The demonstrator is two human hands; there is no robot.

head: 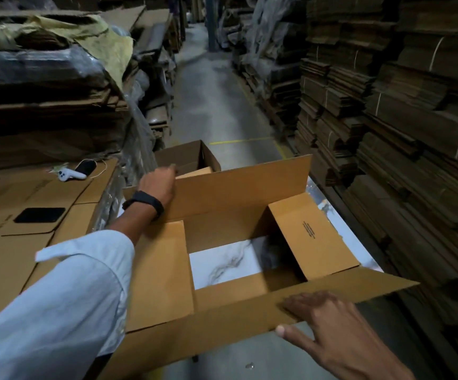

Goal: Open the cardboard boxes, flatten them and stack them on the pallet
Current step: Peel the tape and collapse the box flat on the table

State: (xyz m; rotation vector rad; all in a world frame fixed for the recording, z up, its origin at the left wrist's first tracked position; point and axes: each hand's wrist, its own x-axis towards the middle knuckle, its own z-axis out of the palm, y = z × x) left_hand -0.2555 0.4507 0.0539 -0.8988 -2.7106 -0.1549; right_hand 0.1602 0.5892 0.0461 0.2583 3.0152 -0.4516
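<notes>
Warehouse aisle (pixel 217 105): open cardboard box (pixel 222 193), long axis left-right, flaps upward.

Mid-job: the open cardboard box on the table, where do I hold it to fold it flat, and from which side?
Take the cardboard box by its long flaps at opposite corners, from above: the far flap's left end, where the left hand grips, and the near flap's right part, under the right hand. The table shows through its bottom, so it should shear flat.

Dim aisle with grey concrete floor (pixel 214 86) between tall stacks of flattened cardboard (pixel 387 105).
</notes>
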